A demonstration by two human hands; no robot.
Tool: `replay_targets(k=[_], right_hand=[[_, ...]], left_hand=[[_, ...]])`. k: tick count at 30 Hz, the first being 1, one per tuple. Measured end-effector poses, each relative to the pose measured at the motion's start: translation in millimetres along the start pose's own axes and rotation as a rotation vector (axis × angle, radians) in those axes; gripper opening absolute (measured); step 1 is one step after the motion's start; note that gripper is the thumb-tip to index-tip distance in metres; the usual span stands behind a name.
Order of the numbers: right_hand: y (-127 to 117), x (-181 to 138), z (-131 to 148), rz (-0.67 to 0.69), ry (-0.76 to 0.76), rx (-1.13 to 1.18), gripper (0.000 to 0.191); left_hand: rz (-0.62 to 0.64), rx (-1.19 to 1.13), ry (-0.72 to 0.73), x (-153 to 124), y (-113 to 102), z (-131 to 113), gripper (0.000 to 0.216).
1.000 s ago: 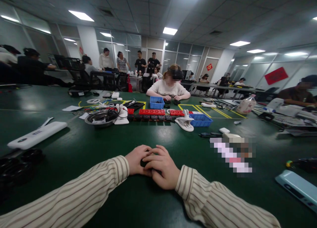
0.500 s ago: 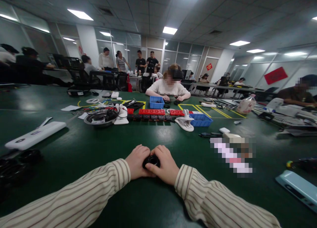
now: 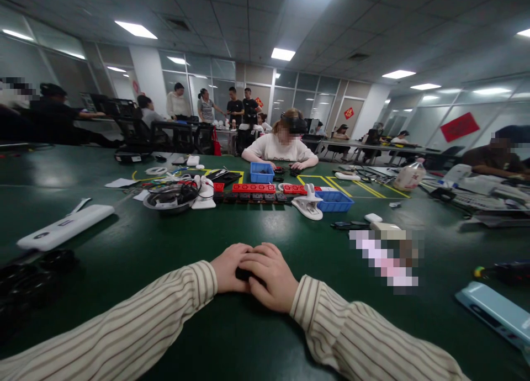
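The small black part (image 3: 243,274) lies on the green table (image 3: 165,243), well short of the row of red blocks (image 3: 253,187). The left hand (image 3: 228,268) grips it from the left. The right hand (image 3: 271,279) curls its fingers (image 3: 259,259) closed over its top, hiding its long axis.

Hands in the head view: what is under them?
A small black thing shows as a dark sliver between the left hand and right hand, on the green table. The right hand's fingers cover most of it, so its shape cannot be told.
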State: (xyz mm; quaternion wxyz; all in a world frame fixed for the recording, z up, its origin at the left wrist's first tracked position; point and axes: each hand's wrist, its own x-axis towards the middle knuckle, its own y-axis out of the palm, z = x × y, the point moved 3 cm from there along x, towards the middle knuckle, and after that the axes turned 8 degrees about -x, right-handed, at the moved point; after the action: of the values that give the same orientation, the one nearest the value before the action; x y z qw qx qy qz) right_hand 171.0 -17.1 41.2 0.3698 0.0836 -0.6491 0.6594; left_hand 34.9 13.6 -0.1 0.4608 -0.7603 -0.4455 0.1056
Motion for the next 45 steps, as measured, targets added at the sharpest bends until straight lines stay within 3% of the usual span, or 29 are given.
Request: replay_targets(k=[7, 11, 17, 23, 27, 30, 33, 36, 41, 45], right_hand=[[4, -5, -14, -0.077, 0.289, -0.055, 0.038], [7, -6, -19, -0.028, 0.405, -0.132, 0.037], [9, -3, -15, 0.016, 0.313, -0.019, 0.015], [6, -3, -10, 0.037, 0.074, 0.087, 0.027], [2, -1, -3, 0.044, -0.023, 0.112, 0.028], [0, 0, -2, -0.016, 0.048, 0.105, 0.026], [0, -3, -11, -0.123, 0.283, 0.028, 0.021], [5, -8, -23, -0.156, 0.471, -0.054, 0.023], [10, -8, -24, -0.107, 0.455, -0.115, 0.028], [10, -4, -17, -0.034, 0.385, -0.114, 0.026]], left_hand=[[-0.053, 0.085, -0.007, -4, -4, -12, 0.074], [-0.115, 0.168, -0.056, -6, -4, -21, 0.066], [-0.1, 0.183, -0.06, -3, -3, -22, 0.043], [0.007, -0.021, -0.013, 1, -2, -12, 0.03], [0.056, -0.04, 0.006, 1, -1, -9, 0.033], [0.029, -0.044, -0.008, 0, -2, -9, 0.05], [-0.012, -0.025, -0.023, -2, -4, -11, 0.069], [-0.051, 0.025, -0.016, -5, -5, -16, 0.074], [-0.135, 0.14, -0.086, -7, -3, -22, 0.07], [-0.119, 0.186, -0.129, -7, 2, -24, 0.06]])
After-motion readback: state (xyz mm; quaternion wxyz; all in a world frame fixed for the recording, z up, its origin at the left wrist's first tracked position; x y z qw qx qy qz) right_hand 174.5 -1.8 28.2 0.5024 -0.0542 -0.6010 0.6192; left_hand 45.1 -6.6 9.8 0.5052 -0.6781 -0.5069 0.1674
